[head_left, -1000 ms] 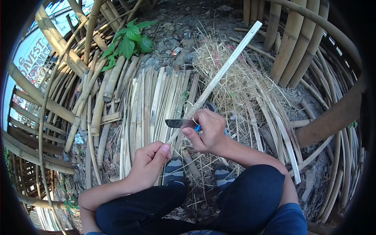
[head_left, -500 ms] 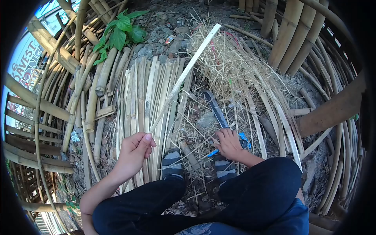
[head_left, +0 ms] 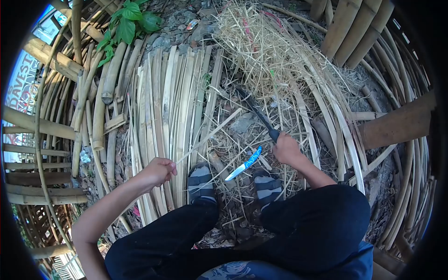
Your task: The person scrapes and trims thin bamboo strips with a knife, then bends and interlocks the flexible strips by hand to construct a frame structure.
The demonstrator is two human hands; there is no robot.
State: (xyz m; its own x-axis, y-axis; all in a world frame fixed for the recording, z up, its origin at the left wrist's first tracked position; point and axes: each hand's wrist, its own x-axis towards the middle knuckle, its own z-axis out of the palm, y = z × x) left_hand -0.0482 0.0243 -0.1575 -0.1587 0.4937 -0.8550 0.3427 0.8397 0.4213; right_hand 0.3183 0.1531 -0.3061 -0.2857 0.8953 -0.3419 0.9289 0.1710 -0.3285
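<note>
My left hand (head_left: 157, 173) is closed in a pinch round the near end of a thin bamboo strip (head_left: 211, 136). The strip slants away to the upper right over the ground litter. On the other side, my right hand (head_left: 286, 149) is wrapped round the dark handle of a machete (head_left: 255, 110), whose long dark blade points up and to the left. A small knife (head_left: 252, 159) with a blue patterned handle and a bright blade lies on the ground between my feet, just left of my right hand.
Split bamboo slats (head_left: 176, 105) lie side by side on the left. A heap of pale shavings (head_left: 254, 51) is beyond the machete, with long strips (head_left: 338, 112) on the right. Thick bamboo poles (head_left: 357, 35) and a leafy plant (head_left: 127, 24) border the space.
My right hand has lifted the machete by its handle and moved up and right, uncovering the blue knife. My left hand has lowered the strip, whose far end now sits nearer me.
</note>
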